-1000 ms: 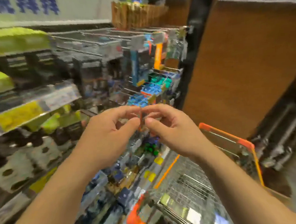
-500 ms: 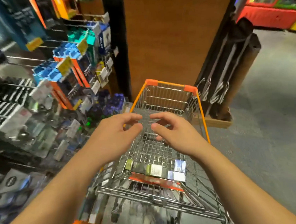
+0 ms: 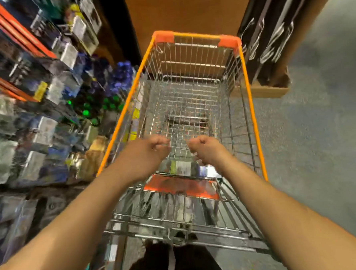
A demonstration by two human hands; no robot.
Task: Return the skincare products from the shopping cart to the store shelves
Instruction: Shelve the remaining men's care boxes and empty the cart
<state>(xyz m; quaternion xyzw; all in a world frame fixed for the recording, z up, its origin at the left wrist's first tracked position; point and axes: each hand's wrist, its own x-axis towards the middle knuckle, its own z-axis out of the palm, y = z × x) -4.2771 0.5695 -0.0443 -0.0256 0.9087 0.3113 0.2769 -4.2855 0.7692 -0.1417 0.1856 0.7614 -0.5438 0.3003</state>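
A wire shopping cart (image 3: 252, 109) with an orange rim stands in front of me. Small skincare boxes (image 3: 183, 168), green, white and blue, lie at the near end of its basket, just beyond the orange seat flap (image 3: 181, 186). My left hand (image 3: 148, 155) and my right hand (image 3: 205, 151) hover side by side over those boxes, a little apart. Their fingers bend downward toward the basket and hold nothing that I can see. The store shelves (image 3: 39, 126) with blurred packaged products run along my left.
A brown panel (image 3: 186, 9) rises behind the cart's far end. To the right, black wrapped rolls (image 3: 270, 24) stand in a cardboard box (image 3: 270, 90) on the grey floor (image 3: 319, 147). My dark trousers (image 3: 160, 263) show below the cart handle.
My view swung from the left shelves down onto the cart. Both hands, earlier together at shelf height, moved apart and dropped over the boxes in the basket, fingers bending down.
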